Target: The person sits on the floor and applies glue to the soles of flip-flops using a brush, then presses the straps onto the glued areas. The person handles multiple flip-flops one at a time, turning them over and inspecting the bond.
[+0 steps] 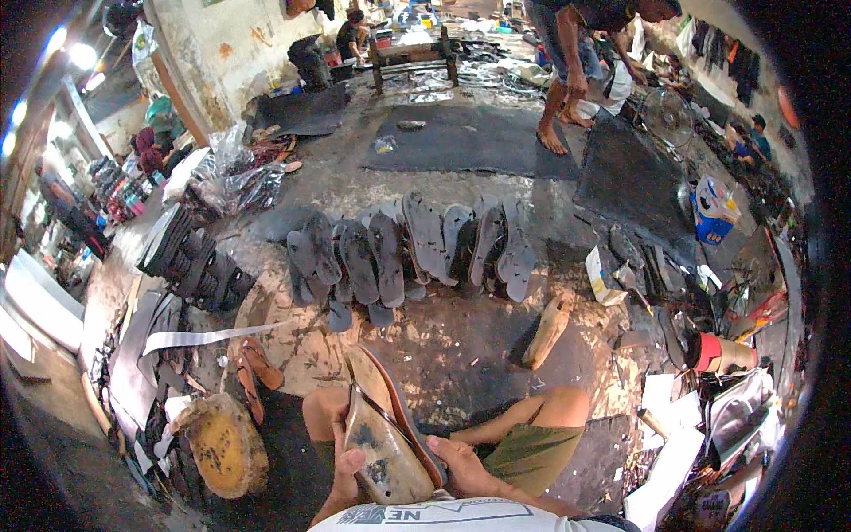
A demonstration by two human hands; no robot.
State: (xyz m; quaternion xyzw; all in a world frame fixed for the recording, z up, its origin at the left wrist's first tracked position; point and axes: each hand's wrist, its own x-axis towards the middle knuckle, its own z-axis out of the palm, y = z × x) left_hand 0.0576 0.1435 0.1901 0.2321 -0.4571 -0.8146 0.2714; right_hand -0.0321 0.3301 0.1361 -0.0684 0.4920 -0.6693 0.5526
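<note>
A blue-and-white carton stands on the floor at far right. Both hands close around a tan sandal sole over the lap: left hand grips its near end, right hand cups its edge.

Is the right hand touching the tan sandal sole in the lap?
Touching. The head view shows the right hand cupped against the lower right edge of the tan sandal sole, no gap visible.
</note>
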